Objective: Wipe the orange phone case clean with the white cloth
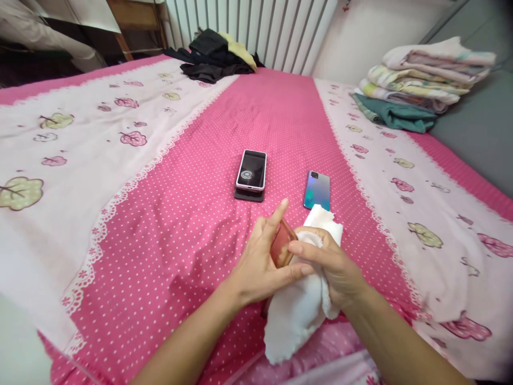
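Observation:
My left hand (258,262) is closed around a see-through, orange-tinted phone case (281,245), its index finger pointing up along the edge. Bunched in my right hand (331,262) is a white cloth (294,321), pressed against the right edge of the case. One end of the cloth hangs down towards my lap; another sticks up above the hand. Beyond the cloth lies a blue-silver phone (317,190), back side up. Left of it, a phone in a pale pink frame (252,168) rests on a dark flat piece (249,196), perhaps another phone or case.
A pink dotted bedsheet (192,198) with white floral bands spreads under everything. Dark clothes and a yellow piece (218,53) lie at the far edge by a white radiator (256,29). Folded fabrics (425,80) are stacked at the right beside a grey headboard (481,123).

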A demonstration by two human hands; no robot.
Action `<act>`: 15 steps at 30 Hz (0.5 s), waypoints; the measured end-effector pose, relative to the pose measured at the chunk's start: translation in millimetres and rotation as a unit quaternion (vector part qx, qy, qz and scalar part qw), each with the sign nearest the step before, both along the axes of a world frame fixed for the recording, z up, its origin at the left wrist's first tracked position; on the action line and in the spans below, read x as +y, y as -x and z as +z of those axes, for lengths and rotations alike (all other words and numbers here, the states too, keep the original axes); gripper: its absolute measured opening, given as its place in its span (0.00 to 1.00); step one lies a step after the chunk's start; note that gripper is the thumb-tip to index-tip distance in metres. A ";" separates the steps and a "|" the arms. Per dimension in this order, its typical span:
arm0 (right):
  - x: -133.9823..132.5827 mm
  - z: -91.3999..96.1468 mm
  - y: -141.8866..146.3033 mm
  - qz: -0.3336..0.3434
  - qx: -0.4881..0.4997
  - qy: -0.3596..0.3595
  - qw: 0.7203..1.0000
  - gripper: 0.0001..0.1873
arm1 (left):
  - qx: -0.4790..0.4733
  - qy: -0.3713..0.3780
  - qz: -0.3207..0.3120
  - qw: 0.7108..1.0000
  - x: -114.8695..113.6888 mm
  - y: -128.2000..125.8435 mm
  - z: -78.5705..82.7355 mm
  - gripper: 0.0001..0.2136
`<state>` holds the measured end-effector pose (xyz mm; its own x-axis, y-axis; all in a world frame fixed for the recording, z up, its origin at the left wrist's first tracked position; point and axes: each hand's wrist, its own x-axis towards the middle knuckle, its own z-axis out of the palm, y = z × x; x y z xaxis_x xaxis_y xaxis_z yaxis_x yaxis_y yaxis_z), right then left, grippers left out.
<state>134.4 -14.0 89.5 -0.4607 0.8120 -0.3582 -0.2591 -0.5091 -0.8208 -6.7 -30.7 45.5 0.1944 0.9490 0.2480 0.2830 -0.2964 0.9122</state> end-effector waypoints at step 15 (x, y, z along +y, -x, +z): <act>0.4 -5.6 5.3 0.057 0.162 0.117 0.978 0.11 | 0.111 -0.258 0.100 0.954 12.9 22.2 3.5 0.38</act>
